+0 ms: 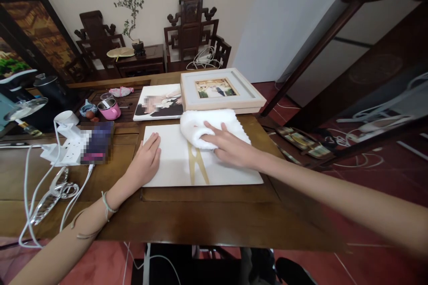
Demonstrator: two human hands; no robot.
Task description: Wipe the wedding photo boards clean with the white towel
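A flat white panel (170,164) with a tan, upside-down V shape on it lies on the wooden table in front of me. My left hand (147,160) rests flat on the panel's left edge, fingers stretched out and nothing in them. Bunched in my right hand (230,144) is a fluffy white towel (197,120), which touches the upper right part of the panel. The towel covers the top of the tan shape, and part of it hangs past the panel's far edge.
Beyond the panel lie a photo print (167,98) and a wooden picture frame (259,102). To the left are a power strip (72,144) with white cables, a phone-like item (103,136), a clear hair claw (50,200) and a pink cup (112,111). The table's front edge (200,238) is near me.
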